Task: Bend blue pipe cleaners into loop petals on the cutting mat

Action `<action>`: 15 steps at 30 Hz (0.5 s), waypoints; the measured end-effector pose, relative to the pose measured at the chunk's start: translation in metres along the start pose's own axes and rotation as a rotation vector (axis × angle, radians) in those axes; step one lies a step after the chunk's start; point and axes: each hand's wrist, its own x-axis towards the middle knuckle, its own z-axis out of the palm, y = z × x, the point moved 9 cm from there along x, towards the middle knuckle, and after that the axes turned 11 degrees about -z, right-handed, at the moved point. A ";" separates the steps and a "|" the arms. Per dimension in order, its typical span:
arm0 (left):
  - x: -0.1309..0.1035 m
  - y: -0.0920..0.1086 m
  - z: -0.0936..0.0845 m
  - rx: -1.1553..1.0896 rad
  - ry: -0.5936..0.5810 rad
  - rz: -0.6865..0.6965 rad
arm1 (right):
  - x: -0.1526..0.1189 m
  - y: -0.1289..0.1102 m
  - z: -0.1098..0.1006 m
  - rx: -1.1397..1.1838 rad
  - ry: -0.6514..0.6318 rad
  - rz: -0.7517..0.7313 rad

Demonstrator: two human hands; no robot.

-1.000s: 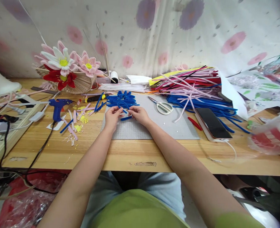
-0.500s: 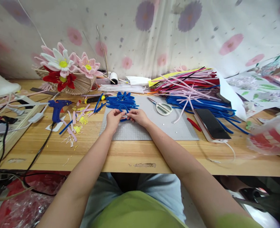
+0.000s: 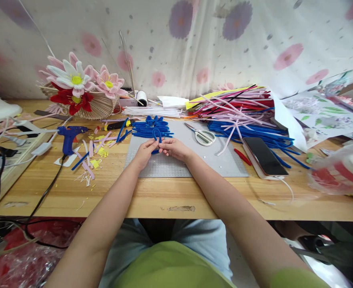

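Note:
A blue fuzzy stem (image 3: 156, 133) is bent into a narrow upright loop above my fingertips. My left hand (image 3: 146, 152) pinches it from the left, and my right hand (image 3: 174, 148) pinches it from the right, the fingertips nearly touching. Both hands are over the grey cutting mat (image 3: 176, 170). Just behind them lies a pile of blue stems (image 3: 149, 129), some bent into loops. Scissors (image 3: 204, 137) with pale handles rest on the mat to the right of my hands.
On the left are a blue glue gun (image 3: 69, 138), scattered scraps (image 3: 96, 164) and a power strip (image 3: 20, 168). Fuzzy flowers (image 3: 76, 80) stand behind. To the right lie blue stems (image 3: 251, 133), a phone (image 3: 265, 156) and a plastic-wrapped tub (image 3: 341, 172).
The blue loop between my fingertips now stands taller and narrower. My fingers have shifted slightly around it. The whole view has moved a little.

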 end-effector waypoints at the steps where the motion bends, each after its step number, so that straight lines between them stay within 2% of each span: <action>1: 0.000 -0.004 0.005 -0.089 -0.069 -0.060 | -0.001 0.002 0.002 0.028 -0.024 0.025; 4: -0.003 -0.006 0.014 -0.250 -0.163 -0.134 | -0.004 0.005 0.006 0.071 -0.059 0.067; 8: -0.003 -0.006 0.005 -0.309 -0.089 -0.156 | -0.003 0.004 0.001 0.022 -0.037 0.054; 11: -0.003 -0.010 -0.004 -0.315 0.001 -0.205 | 0.000 -0.010 -0.017 -0.073 0.098 -0.087; 13: -0.005 -0.014 -0.005 -0.265 0.031 -0.255 | 0.001 -0.020 -0.028 -0.111 0.205 -0.187; 15: -0.007 -0.016 -0.003 -0.180 0.048 -0.293 | 0.001 -0.024 -0.032 -0.133 0.251 -0.227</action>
